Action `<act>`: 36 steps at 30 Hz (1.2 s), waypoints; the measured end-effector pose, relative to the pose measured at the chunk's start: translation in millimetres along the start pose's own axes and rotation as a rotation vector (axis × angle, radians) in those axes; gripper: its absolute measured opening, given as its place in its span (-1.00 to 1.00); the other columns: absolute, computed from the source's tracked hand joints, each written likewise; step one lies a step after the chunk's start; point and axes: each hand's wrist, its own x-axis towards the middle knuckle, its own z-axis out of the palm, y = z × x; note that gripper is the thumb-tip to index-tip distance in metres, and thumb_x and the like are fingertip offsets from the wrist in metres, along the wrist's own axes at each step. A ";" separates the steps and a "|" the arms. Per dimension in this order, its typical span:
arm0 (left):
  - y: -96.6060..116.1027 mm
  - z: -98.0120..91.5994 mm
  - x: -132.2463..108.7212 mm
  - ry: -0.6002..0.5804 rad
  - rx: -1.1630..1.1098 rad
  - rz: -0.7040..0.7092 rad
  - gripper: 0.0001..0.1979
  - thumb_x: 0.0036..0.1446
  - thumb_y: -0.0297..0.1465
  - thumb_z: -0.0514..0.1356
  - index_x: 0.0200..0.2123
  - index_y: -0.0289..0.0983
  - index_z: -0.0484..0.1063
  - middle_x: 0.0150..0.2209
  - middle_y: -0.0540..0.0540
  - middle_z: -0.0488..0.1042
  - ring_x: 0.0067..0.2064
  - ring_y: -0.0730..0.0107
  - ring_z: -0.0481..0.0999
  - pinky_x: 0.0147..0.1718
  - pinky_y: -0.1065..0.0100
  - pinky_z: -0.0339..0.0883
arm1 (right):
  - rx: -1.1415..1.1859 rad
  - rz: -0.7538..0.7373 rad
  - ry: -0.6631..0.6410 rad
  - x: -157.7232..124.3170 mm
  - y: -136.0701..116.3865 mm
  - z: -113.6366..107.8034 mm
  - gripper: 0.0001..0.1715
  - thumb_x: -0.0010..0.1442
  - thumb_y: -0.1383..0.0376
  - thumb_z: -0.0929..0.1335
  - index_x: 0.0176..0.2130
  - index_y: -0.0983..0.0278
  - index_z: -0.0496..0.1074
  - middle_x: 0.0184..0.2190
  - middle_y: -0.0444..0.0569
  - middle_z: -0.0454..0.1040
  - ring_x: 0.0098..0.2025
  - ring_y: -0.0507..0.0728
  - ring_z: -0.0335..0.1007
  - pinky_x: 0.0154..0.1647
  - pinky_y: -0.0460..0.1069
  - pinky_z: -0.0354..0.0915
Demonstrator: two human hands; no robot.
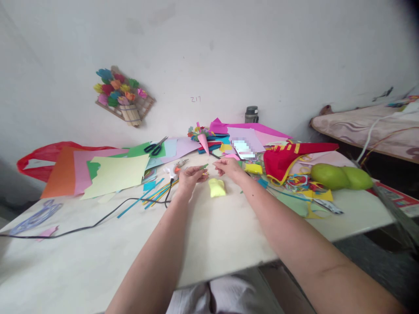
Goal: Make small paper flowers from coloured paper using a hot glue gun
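Note:
My left hand (192, 178) pinches a small green piece (204, 166), likely paper, at its fingertips. A short gap away, my right hand (228, 168) has thumb and fingers pressed together; what they hold, if anything, is too small to tell. On the table just below both hands lies a soft, pale yellow pillow-shaped piece (217, 187). A white glue gun (170, 171) with a black cord rests left of my left hand. Beyond the hands stands a pink paper cone (203, 143) topped with colourful paper bits. Another yellow piece (253, 168) is right of my right hand.
Coloured sheets (114, 174) and dark scissors (156, 148) lie at the left, near paper strips (140, 198). To the right are a phone (242, 149), a red cloth (283, 163), green fruit (340, 176) and a cutter (328, 206). A bottle (252, 114) stands by the wall.

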 end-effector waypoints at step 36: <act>-1.7 -1.3 4.0 0.121 -0.119 -0.003 -0.67 -0.31 -0.38 0.35 -0.43 -0.40 0.35 -0.52 -0.07 0.48 -0.46 0.38 0.51 -0.39 0.36 0.40 | -0.024 0.076 0.034 -2.5 -6.5 4.2 -0.81 0.00 0.37 0.34 -0.59 0.37 0.30 -0.72 -0.17 0.32 -0.75 -0.09 0.20 -0.77 -0.18 0.19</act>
